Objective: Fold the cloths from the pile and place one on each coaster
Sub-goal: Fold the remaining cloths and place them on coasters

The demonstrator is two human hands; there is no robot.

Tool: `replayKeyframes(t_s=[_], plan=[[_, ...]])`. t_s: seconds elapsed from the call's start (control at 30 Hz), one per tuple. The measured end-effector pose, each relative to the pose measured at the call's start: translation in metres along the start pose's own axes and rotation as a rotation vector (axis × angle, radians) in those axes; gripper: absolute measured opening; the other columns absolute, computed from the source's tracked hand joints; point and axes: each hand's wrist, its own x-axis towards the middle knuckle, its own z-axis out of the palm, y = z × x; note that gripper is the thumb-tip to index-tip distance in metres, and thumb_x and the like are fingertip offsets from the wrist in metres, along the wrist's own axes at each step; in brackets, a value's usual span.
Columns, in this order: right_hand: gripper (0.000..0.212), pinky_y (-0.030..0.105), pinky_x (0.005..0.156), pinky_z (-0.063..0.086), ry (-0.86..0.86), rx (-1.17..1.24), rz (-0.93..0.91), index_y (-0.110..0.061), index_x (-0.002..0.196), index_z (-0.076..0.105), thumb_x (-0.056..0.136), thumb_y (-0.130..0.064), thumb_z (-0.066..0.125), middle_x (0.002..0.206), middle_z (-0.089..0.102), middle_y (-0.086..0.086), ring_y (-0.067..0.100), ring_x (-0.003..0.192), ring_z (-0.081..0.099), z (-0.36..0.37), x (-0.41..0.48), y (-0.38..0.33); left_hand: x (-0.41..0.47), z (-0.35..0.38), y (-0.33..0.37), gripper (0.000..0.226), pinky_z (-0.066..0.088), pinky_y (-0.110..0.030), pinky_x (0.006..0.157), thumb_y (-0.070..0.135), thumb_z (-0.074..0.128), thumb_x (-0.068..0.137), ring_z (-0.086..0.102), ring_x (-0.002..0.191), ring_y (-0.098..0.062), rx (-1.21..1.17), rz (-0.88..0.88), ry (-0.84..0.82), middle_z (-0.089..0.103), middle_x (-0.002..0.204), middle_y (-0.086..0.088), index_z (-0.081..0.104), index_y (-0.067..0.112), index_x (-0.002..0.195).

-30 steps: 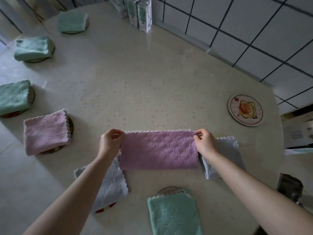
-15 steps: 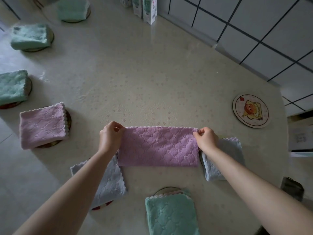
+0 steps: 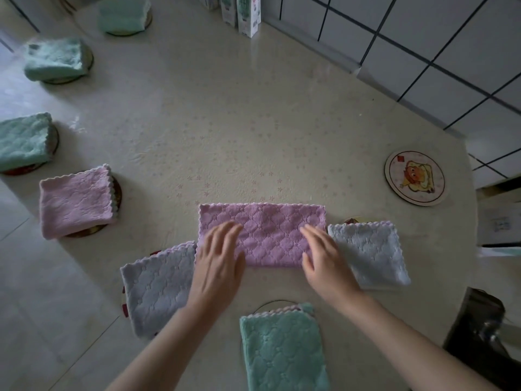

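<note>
A pink quilted cloth (image 3: 270, 230), folded into a long strip, lies flat on the table in front of me. My left hand (image 3: 218, 261) lies over its left part with straight fingers. Over its right part lies my right hand (image 3: 324, 258), fingers straight too. A bare round coaster (image 3: 414, 177) with a cartoon picture sits at the right. Folded cloths cover other coasters: grey (image 3: 158, 289) at the left, grey (image 3: 369, 252) at the right, green (image 3: 284, 351) nearest me, pink (image 3: 74, 201) further left.
Three more green folded cloths (image 3: 22, 141) (image 3: 55, 59) (image 3: 122, 14) sit on coasters along the left and far edge. Small cartons (image 3: 248, 14) stand by the tiled wall. A dark object (image 3: 479, 328) is off the table's right edge.
Both hands let go of the strip's far corners and now lie flat on the cloth, nearer me. The strip rests flat on the table.
</note>
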Motion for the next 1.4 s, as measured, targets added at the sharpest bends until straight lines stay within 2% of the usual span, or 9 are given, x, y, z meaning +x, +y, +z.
replayKeyframes(t_s=[0.2, 0.4, 0.53, 0.7, 0.8, 1.03, 1.13, 1.23, 1.4], plan=[[0.064, 0.047, 0.107, 0.037, -0.082, -0.264, -0.216, -0.010, 0.140, 0.042, 0.079, 0.006, 0.050, 0.144, 0.044, 0.009, 0.030, 0.136, 0.036, 0.031, -0.023, 0.008, -0.043, 0.022, 0.006, 0.052, 0.017, -0.045, 0.115, 0.031, 0.037, 0.096, 0.014, 0.146, -0.026, 0.210, 0.155, -0.292, 0.025, 0.156, -0.004, 0.034, 0.018, 0.146], [0.075, 0.044, 0.101, 0.046, -0.087, -0.402, -0.258, -0.008, 0.132, 0.054, 0.061, 0.015, 0.060, 0.137, 0.053, 0.010, 0.031, 0.127, 0.049, 0.021, -0.041, 0.029, -0.059, 0.015, -0.004, 0.055, 0.020, -0.047, 0.110, 0.035, 0.035, 0.090, 0.033, 0.138, -0.035, 0.341, 0.006, -0.340, 0.042, 0.147, -0.012, 0.048, 0.012, 0.138], [0.064, 0.042, 0.094, 0.051, -0.073, -0.477, -0.267, -0.006, 0.125, 0.060, 0.063, 0.009, 0.053, 0.125, 0.060, 0.013, 0.031, 0.115, 0.057, 0.016, -0.049, 0.035, -0.067, 0.012, -0.007, 0.061, 0.016, -0.048, 0.112, 0.035, 0.032, 0.086, 0.039, 0.135, -0.035, 0.404, -0.148, -0.298, 0.047, 0.141, -0.021, 0.052, 0.002, 0.133], [0.058, 0.042, 0.065, 0.054, -0.127, -0.527, -0.173, -0.010, 0.108, 0.061, 0.054, 0.004, 0.074, 0.104, 0.059, 0.012, 0.032, 0.093, 0.058, 0.017, -0.035, 0.024, -0.066, 0.016, -0.006, 0.063, 0.011, -0.049, 0.113, 0.037, 0.032, 0.085, 0.043, 0.132, -0.035, 0.434, -0.152, -0.301, 0.050, 0.137, -0.022, 0.053, 0.000, 0.131], [0.053, 0.038, 0.055, 0.047, -0.132, -0.550, -0.174, -0.013, 0.097, 0.051, 0.050, 0.005, 0.070, 0.091, 0.054, 0.009, 0.030, 0.081, 0.053, 0.014, -0.025, 0.017, -0.060, 0.018, -0.007, 0.063, 0.008, -0.047, 0.114, 0.038, 0.031, 0.085, 0.047, 0.129, -0.036, 0.445, -0.154, -0.322, 0.052, 0.135, -0.023, 0.055, 0.000, 0.129], [0.017, 0.036, 0.064, 0.047, 0.007, -0.481, -0.273, -0.017, 0.079, 0.059, 0.069, -0.004, 0.057, 0.076, 0.058, 0.001, 0.025, 0.072, 0.056, 0.003, -0.012, 0.003, -0.027, 0.013, -0.020, 0.062, 0.003, -0.053, 0.114, 0.043, 0.041, 0.084, 0.040, 0.133, -0.037, 0.491, -0.115, -0.274, 0.053, 0.136, -0.018, 0.057, 0.003, 0.128], [0.031, 0.035, 0.074, 0.048, 0.061, -0.320, -0.292, -0.018, 0.097, 0.061, 0.074, -0.002, 0.049, 0.088, 0.062, -0.001, 0.023, 0.081, 0.056, 0.000, -0.015, -0.011, -0.005, 0.007, -0.027, 0.062, -0.009, -0.058, 0.114, 0.048, 0.046, 0.088, 0.030, 0.139, -0.038, 0.524, -0.191, -0.261, 0.047, 0.142, -0.016, 0.052, 0.006, 0.133], [0.045, 0.028, 0.078, 0.048, 0.070, -0.161, -0.314, -0.015, 0.113, 0.061, 0.072, 0.006, 0.057, 0.098, 0.061, 0.000, 0.020, 0.089, 0.055, -0.001, -0.022, -0.027, 0.012, 0.004, -0.026, 0.075, -0.023, -0.054, 0.109, 0.055, 0.046, 0.089, 0.009, 0.145, -0.034, 0.503, -0.254, -0.264, 0.024, 0.155, -0.015, 0.029, 0.010, 0.147], [0.039, 0.022, 0.083, 0.049, 0.034, 0.075, -0.301, -0.013, 0.121, 0.055, 0.085, 0.001, 0.058, 0.104, 0.055, 0.000, 0.014, 0.093, 0.058, 0.002, -0.032, -0.043, 0.005, 0.011, 0.003, 0.074, 0.030, -0.046, 0.112, 0.030, 0.069, 0.076, 0.039, 0.136, -0.027, 0.326, 0.107, -0.215, 0.043, 0.146, -0.007, 0.041, 0.016, 0.143]])
